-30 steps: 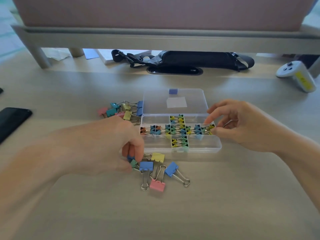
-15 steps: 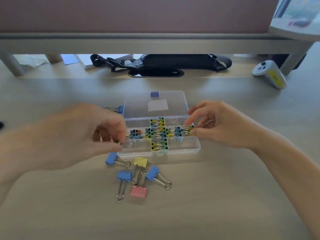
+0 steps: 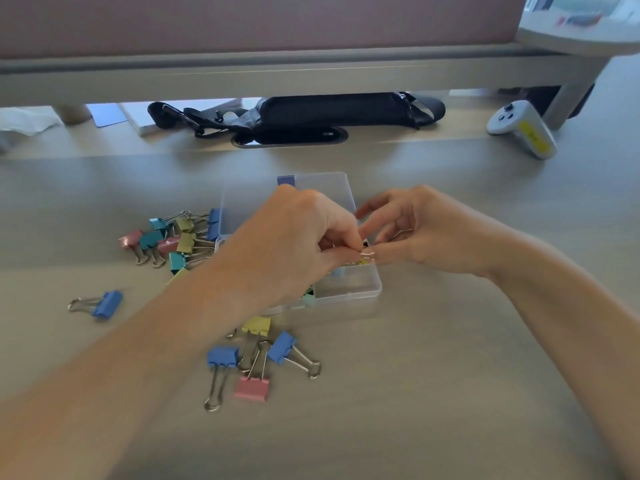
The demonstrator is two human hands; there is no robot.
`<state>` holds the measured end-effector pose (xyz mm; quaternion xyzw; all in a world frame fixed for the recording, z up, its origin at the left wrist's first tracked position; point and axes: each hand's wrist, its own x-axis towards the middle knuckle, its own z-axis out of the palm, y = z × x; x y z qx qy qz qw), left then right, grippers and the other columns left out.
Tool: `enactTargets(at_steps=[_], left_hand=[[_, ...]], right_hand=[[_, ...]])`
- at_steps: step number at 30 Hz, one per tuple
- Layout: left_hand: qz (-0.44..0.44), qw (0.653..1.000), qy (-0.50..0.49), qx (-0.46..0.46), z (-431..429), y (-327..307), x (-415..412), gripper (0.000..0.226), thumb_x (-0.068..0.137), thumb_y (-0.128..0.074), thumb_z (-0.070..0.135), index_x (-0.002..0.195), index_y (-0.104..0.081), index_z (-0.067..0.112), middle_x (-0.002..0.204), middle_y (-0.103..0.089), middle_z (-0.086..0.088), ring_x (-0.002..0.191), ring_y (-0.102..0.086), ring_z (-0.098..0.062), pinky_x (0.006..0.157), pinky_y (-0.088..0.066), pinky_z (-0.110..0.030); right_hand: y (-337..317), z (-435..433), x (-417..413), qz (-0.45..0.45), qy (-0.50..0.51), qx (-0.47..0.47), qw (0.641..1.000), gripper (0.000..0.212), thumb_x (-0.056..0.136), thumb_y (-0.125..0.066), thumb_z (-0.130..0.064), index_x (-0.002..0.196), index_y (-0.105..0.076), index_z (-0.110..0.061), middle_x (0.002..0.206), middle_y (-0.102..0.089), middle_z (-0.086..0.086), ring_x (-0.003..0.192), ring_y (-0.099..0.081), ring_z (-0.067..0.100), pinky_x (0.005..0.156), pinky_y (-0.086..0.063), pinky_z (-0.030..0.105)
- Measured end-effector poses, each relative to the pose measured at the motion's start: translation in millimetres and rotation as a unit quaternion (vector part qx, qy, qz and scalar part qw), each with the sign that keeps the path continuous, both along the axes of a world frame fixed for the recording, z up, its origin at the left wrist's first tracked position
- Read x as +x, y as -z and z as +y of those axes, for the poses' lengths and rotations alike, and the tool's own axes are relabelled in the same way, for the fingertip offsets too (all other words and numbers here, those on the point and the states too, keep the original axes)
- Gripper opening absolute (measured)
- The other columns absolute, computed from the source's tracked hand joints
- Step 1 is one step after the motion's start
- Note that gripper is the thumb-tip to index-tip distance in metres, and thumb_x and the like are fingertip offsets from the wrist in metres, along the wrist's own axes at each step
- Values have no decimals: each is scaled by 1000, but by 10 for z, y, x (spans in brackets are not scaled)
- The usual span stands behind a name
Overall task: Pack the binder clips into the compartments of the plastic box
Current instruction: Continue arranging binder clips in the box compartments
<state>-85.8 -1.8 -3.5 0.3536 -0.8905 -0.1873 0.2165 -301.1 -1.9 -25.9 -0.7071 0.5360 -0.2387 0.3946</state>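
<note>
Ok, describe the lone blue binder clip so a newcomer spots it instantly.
Start at the clear plastic compartment box. Move left past the heap of pastel binder clips beside it, then nearer the camera. The blue metal binder clip lies alone there, touching nothing, wire handles pointing left.

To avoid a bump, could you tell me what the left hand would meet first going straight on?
Probably the right hand, its fingertips just ahead of the left hand above the plastic box; they may already touch.
</note>
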Motion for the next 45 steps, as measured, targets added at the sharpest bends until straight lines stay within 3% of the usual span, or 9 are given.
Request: enactTargets(at_steps=[7,11,18,22,25,30,33,36,45], left_hand=[[0,1000,-12,-16,1,93,18,7,83,-83,23,88,-83,27,71,-67,22,77,-65,3,66,-47,-7],[-24,999,-6,-25,-1,101,23,6,86,-80,26,91,-82,27,74,-66,21,70,-62,3,64,-44,-6],[-50,997,-5,-62,5,97,-19,5,88,-78,29,90,-82,27,77,-72,8,66,-59,-6,62,-49,-25],[-60,996,-3,-71,-15,65,-39,4,87,-79,28,90,-82,29,71,-66,13,61,-57,-4,58,-44,-19],[-70,994,-1,-81,-6,66,-31,5,89,-77,28,89,-82,27,75,-70,10,65,-59,-6,62,-53,-29],[-53,996,-16,-72,0,105,-30,6,88,-78,29,94,-81,29,73,-65,18,63,-59,-1,63,-49,-19],[-19,999,-24,-42,11,141,20,23,86,-81,32,108,-75,31,84,-76,16,73,-67,0,72,-59,-29],[-30,997,-13,-66,2,182,44,10,87,-78,34,97,-76,32,79,-72,10,70,-64,-6,65,-56,-35],[0,999,-20,-50,16,228,75,6,87,-78,29,92,-82,31,75,-70,13,68,-59,-5,60,-44,-19]], right_hand=[[-10,0,2,-7,5,12,1000,17,80,-88,-24,95,-85,-31,126,-62,-16,70,-70,4,86,-59,34],[-32,10,6,1,6,13,1000,16,81,-87,-27,96,-85,-32,128,-61,-18,71,-71,3,83,-59,31],[-49,28,6,4,-1,16,1000,15,83,-85,-28,98,-85,-30,130,-61,-16,74,-72,4,86,-60,31],[-59,24,5,12,-5,17,1000,14,85,-84,-28,99,-85,-31,130,-61,-17,76,-72,4,87,-60,31],[-61,34,-11,10,-13,19,1000,13,90,-79,-26,101,-85,-31,132,-59,-16,79,-74,5,91,-60,31],[-61,48,-44,3,-19,32,999,15,91,-78,-23,104,-84,-28,137,-58,-13,86,-76,7,94,-59,30],[-61,40,-36,13,-26,26,999,15,91,-79,-24,105,-84,-29,136,-59,-13,87,-75,8,96,-59,34],[-69,40,-25,31,-29,15,999,15,92,-78,-27,105,-83,-31,134,-59,-15,84,-74,6,95,-59,34],[-75,46,-29,34,-30,15,999,19,93,-77,-24,110,-82,-28,136,-55,-19,82,-75,5,96,-58,29]])
